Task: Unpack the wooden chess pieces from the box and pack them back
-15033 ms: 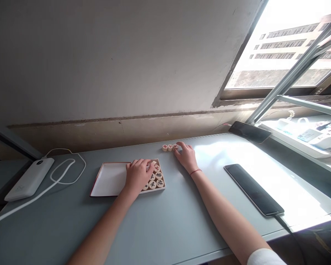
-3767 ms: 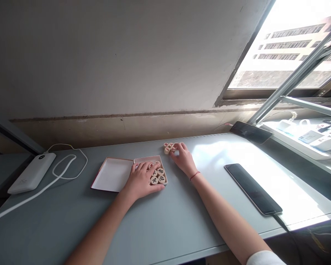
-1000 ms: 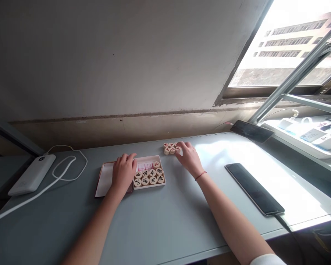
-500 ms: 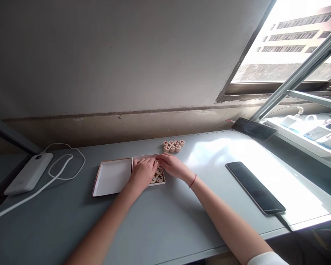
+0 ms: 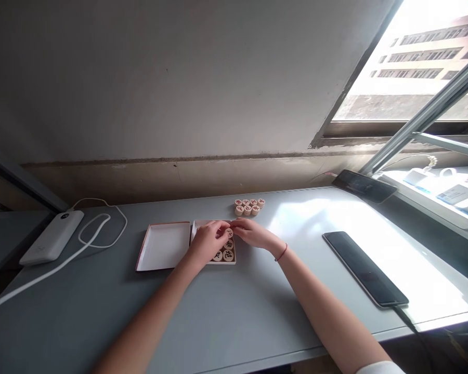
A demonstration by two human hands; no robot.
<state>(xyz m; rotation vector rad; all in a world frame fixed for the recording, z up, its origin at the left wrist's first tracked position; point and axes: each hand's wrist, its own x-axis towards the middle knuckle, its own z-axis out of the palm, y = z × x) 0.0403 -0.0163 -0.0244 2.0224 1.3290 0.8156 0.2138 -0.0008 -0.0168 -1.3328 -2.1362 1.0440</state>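
Over the white open box (image 5: 234, 262) with round Chinese chess pieces in it, my left hand (image 5: 208, 241) bends its fingers and thumb about a wooden chess piece (image 5: 229, 233) at the far right corner. My right hand (image 5: 254, 232) comes in from the right, its fingertips together at that same corner, close to the piece; what they hold, if anything, is hidden. Black-marked pieces (image 5: 228, 255) lie in the near right part of the box. My left hand covers much of the rest. The box lid (image 5: 164, 246) lies inside-up to the left.
Several red-marked chess pieces (image 5: 247, 210) stand in two rows behind the box. A phone (image 5: 364, 267) with a cable lies at right, and another dark phone (image 5: 363, 186) leans by the shelf frame. On the left are a white power bank (image 5: 52, 238) and a white cable (image 5: 89, 241).
My left fingers have lifted and curled, so the chess piece at the far right corner now shows. My right fingertips stay at that corner. The whole view has shifted slightly.
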